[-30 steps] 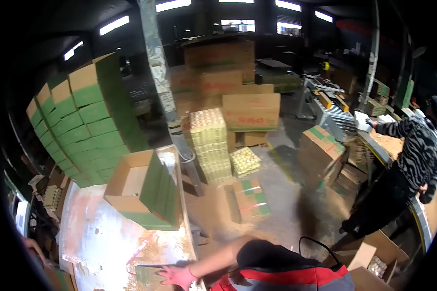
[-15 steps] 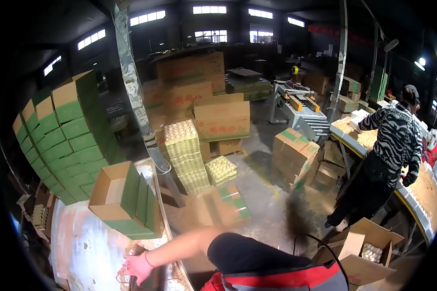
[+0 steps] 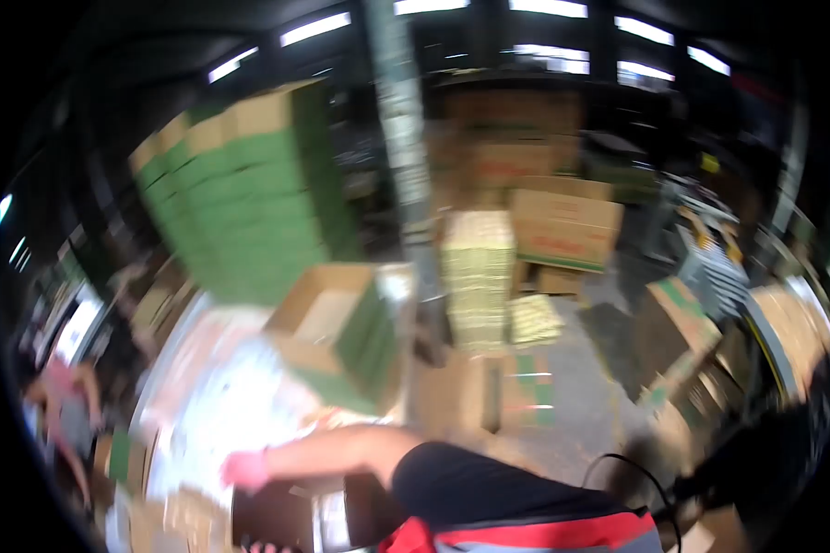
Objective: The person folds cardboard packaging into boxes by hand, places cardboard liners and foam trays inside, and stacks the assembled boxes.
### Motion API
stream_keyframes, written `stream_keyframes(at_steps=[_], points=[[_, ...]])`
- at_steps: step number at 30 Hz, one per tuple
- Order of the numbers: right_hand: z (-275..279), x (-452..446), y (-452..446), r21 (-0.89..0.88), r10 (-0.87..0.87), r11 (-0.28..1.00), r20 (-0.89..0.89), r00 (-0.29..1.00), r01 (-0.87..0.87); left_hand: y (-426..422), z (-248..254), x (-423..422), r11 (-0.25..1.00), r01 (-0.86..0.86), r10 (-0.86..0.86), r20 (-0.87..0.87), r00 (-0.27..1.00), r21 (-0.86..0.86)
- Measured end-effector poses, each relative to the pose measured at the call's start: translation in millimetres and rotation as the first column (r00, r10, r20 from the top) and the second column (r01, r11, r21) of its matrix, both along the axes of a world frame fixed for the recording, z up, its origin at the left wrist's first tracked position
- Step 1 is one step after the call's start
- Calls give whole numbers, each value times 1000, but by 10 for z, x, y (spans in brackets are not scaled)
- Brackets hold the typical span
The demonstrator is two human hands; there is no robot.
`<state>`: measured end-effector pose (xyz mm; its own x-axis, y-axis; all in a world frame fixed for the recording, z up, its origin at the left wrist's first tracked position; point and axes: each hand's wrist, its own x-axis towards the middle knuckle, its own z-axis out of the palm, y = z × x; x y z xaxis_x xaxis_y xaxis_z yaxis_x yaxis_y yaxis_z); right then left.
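My right hand point(image 3: 246, 470), in a pink glove, reaches left across the bottom of the head view. It is at the far corner of a dark brown box point(image 3: 290, 513) with a white patch on it. Motion blur smears the fingers, so their grip cannot be made out. At the bottom edge, a few fingertips of what appears to be my left hand point(image 3: 269, 548) show by the near side of that box; the rest is out of frame. Beyond my right arm, an open green-and-brown carton point(image 3: 327, 327) stands on the white-stained table point(image 3: 221, 396).
Stacked green cartons point(image 3: 249, 194) rise behind the table, beside a post point(image 3: 401, 138). Egg trays point(image 3: 478, 286) are piled on the floor near brown cartons point(image 3: 567, 226). A roller conveyor point(image 3: 715, 267) stands right. One person point(image 3: 69, 405) is at far left; another person's dark clothing point(image 3: 775, 461) shows right.
The view has swung left, so the background has shifted right and the person at left has come into view. The dark brown box now shows more fully beside my right hand, whose fingers were spread earlier.
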<state>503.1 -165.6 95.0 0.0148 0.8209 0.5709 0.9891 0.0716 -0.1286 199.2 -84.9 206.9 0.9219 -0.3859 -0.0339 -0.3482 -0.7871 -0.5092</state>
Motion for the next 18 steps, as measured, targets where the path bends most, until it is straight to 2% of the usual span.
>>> stream_keyframes(at_steps=[1,2,4,5,6,8,10,12,13,14,15,16,18], points=[[-123,40,44,-144,-164,974,102,981,178,135,39,6,999,36,-35,-53,998,20],[-330,156,68,-91,-184,977,89,979,192,267,64,-12,1000,27,-28,-65,998,-13],[478,-268,-437,-398,-204,887,114,972,233,468,7,-272,967,-100,87,-65,994,-236],[445,-341,-396,-418,-170,884,129,977,209,453,84,-415,828,-223,156,-170,973,-515],[464,-497,-414,-365,-140,901,270,953,236,375,181,-530,593,-312,183,-253,950,-743],[688,-847,-483,-476,23,849,472,881,232,-49,317,-601,491,-627,366,-511,778,-604],[999,-1192,-526,-657,138,717,461,876,233,-738,-9,-562,650,-579,607,-123,785,-491],[94,-1345,-420,-582,221,799,512,830,147,-934,-328,-356,546,-482,595,-88,799,-685],[-58,-1386,-393,-628,277,767,509,815,132,-880,-338,-168,497,-574,713,-71,698,-651],[-36,-1415,-411,-674,330,729,503,799,123,-807,-352,-17,434,-657,809,-54,586,-616],[12,-1339,-467,-665,305,745,405,862,49,-729,-495,56,464,-660,779,-82,621,-590],[348,-1233,-518,-648,283,761,305,909,-20,-598,-664,135,496,-657,748,-105,655,-568],[850,-1052,-527,-786,170,600,-60,984,-152,-415,-1235,99,493,-448,690,22,723,-746]])
